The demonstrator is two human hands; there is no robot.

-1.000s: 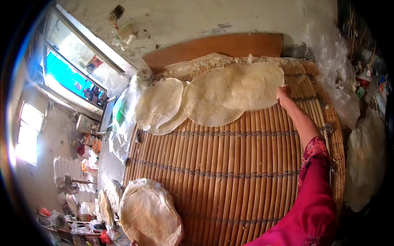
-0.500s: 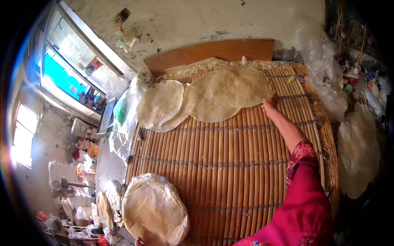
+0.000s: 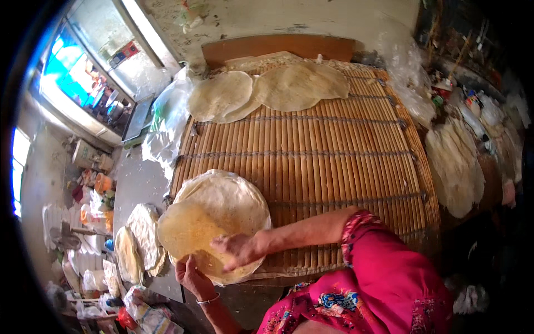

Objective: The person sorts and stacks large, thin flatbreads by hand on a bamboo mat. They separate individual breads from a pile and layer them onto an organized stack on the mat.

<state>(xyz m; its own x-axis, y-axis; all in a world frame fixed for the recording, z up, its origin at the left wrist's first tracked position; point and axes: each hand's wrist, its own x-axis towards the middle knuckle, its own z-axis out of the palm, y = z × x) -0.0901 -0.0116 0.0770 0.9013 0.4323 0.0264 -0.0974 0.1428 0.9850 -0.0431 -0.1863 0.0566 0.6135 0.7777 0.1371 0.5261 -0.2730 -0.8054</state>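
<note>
A thick stack of round pale flatbreads point(image 3: 239, 192) sits at the near left of the slatted mat. Over its left side lies a thinner, yellowish round flatbread point(image 3: 186, 225), reaching a little past the stack's edge. At that sheet's near edge, my left hand point(image 3: 193, 276) is closed in a pinch on it. My right hand point(image 3: 242, 250) rests across the same sheet with fingers stretched out, pointing left. A bracelet circles my left wrist. Several overlapping thin flatbreads point(image 3: 303, 86) are spread along the far side of the mat.
The mat of tied slats point(image 3: 311, 172) covers most of the table. Folded pale sheets point(image 3: 146, 234) lie on the grey surface at left. Clear plastic point(image 3: 167, 119) hangs along the left edge. A wooden board point(image 3: 278, 49) stands against the wall. Another large sheet point(image 3: 456, 167) lies at right.
My right hand has come from the far flatbreads back to the near stack. My left hand, barely visible before, now pinches a thin yellowish sheet on it. The view has shifted.
</note>
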